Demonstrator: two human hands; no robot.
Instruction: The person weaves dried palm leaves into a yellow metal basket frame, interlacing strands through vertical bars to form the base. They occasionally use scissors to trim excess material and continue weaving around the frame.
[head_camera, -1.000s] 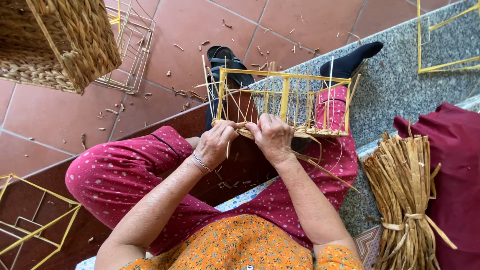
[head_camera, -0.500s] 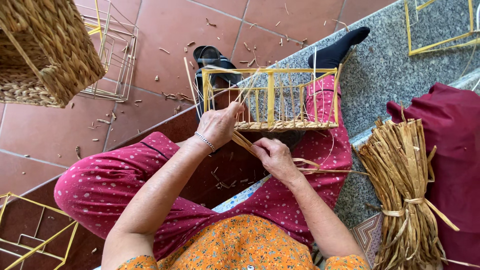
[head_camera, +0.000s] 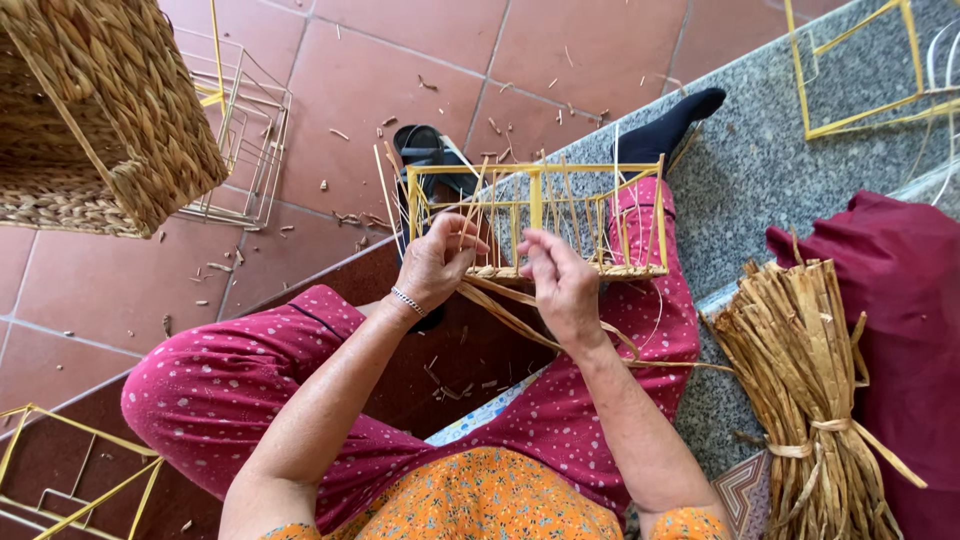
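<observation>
I see my left hand (head_camera: 437, 262) gripping the near rail of the yellow wire basket frame (head_camera: 537, 222), which rests on my right leg. My right hand (head_camera: 561, 285) pinches a straw strand (head_camera: 520, 318) (flat, pale) at the frame's woven bottom edge. A tied straw bundle (head_camera: 800, 380) lies well apart.

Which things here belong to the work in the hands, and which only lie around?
In the work:
- yellow wire frame, on the lap
- straw strands, trailing from its woven bottom row
- left hand and right hand, at that row

Lying about:
- tied straw bundle
- finished woven basket
- bare wire frames
- black sandal
- maroon cloth
</observation>
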